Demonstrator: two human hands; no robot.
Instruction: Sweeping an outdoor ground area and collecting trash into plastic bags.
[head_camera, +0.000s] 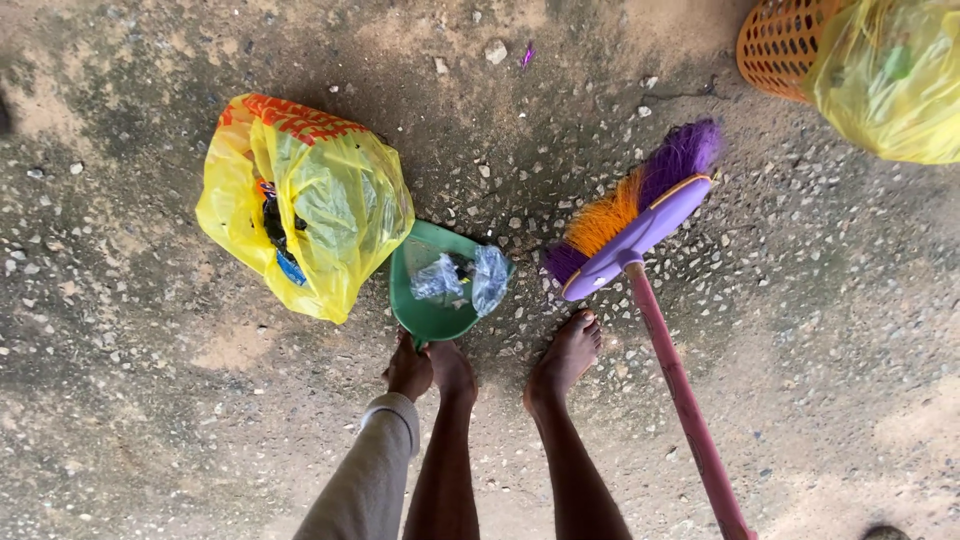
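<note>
Had left hand (408, 370) curled tight round the green dustpan (432, 312) handle, pan flat on the ground (150, 400) beside the yellow bag (320, 210), plastic scraps (488, 278) aboard, probably needed a level lift, couldn't see right hand.

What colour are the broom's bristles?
Orange in the middle, purple at both ends of the broom; head view.
</note>
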